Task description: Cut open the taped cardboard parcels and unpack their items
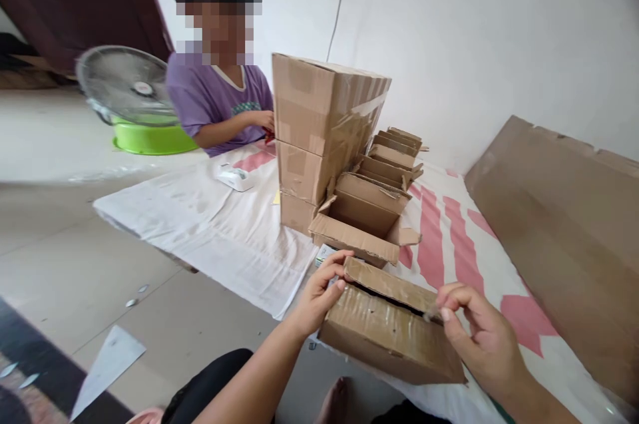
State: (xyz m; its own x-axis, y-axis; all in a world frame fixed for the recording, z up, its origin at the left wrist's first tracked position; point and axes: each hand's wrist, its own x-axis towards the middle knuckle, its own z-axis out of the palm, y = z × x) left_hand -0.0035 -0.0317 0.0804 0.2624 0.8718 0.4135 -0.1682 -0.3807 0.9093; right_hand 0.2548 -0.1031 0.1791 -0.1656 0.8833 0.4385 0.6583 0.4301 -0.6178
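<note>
A small cardboard box (384,327) lies before me at the near edge of the table, its two top flaps almost meeting with a dark gap between them. Shiny clear tape covers part of its top. My left hand (322,291) grips the left end of the box, thumb and fingers at the flap edges. At the right end, my right hand (474,327) is closed in a pinch on a translucent strip of tape (430,313) by the gap. A small white-and-green packet (324,254) shows partly behind my left fingers.
Open cardboard boxes (369,211) stand in a row beyond, beside a tall stack of taped boxes (304,104). A white device (234,178) lies on the cloth-covered table (200,237). A large cardboard sheet (559,224) leans right. Another person (219,91) sits across; a fan (127,88) stands behind.
</note>
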